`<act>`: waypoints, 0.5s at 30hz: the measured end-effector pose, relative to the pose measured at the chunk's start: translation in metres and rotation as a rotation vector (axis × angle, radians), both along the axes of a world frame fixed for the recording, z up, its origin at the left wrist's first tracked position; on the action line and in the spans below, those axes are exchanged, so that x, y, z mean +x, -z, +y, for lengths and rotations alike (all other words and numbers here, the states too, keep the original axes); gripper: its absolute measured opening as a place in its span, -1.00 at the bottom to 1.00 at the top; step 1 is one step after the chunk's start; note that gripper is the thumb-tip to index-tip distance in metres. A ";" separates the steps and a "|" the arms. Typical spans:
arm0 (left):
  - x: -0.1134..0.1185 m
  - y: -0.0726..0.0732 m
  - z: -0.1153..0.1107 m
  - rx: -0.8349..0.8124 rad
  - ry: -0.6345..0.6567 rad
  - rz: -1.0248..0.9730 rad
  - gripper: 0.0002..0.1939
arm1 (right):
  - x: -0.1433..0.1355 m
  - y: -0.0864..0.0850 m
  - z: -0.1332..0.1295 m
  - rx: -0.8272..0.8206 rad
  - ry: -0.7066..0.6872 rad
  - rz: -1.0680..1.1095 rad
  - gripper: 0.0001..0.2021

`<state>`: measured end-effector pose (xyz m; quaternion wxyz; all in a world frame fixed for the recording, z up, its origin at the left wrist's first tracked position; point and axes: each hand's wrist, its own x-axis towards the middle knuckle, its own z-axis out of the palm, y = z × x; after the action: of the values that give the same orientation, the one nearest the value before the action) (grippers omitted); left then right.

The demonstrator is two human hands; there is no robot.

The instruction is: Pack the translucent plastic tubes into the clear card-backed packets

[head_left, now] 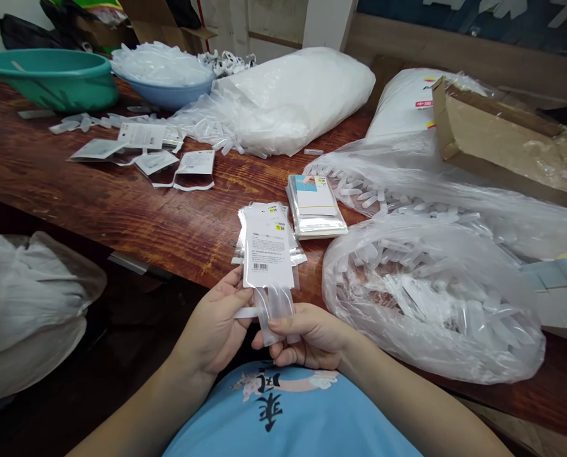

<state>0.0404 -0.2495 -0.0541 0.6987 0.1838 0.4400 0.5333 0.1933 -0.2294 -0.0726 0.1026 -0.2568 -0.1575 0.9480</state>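
In front of my chest, my left hand [219,320] is closed on the lower left edge of a clear plastic packet with a white printed card [270,251] in it. My right hand [307,339] pinches the lower ends of a few flat, translucent plastic pieces [267,314], thumb on top. Their upper ends meet the packet's lower end; whether they are inside it, I cannot tell. A narrow white strip [246,313] crosses by my left fingers. Beneath the held packet lie more clear packets with cards [240,244] at the table edge.
A stack of carded packets [316,212] lies just beyond. Open plastic bags of translucent pieces [474,304] fill the right side. Farther off are several finished-looking packets [195,166], a blue basin [179,95], a green basin [74,95] and a cardboard box [502,136]. Someone in white clothing [31,298] is at left.
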 end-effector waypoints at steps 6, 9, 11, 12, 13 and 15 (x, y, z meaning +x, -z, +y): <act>0.010 -0.004 -0.003 -0.013 -0.002 -0.092 -0.60 | 0.002 -0.001 -0.002 -0.008 -0.053 0.073 -0.75; 0.012 -0.006 -0.005 -0.024 -0.035 -0.134 -0.58 | 0.004 -0.002 -0.003 -0.035 -0.039 0.096 -0.69; 0.011 -0.005 -0.005 -0.017 -0.055 -0.150 -0.62 | 0.006 -0.002 -0.003 -0.044 -0.007 0.081 -0.66; 0.011 -0.004 -0.006 -0.011 -0.053 -0.153 -0.65 | 0.006 -0.002 -0.003 -0.046 0.005 0.069 -0.66; 0.011 -0.003 -0.006 -0.001 -0.044 -0.157 -0.68 | 0.007 -0.002 -0.003 -0.047 0.012 0.060 -0.66; 0.011 -0.001 -0.006 0.028 -0.011 -0.169 -0.70 | 0.008 -0.002 -0.004 -0.046 0.023 0.057 -0.66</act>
<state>0.0513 -0.2557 -0.0528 0.7277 0.1455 0.3732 0.5568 0.2015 -0.2330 -0.0707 0.1119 -0.2336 -0.1299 0.9571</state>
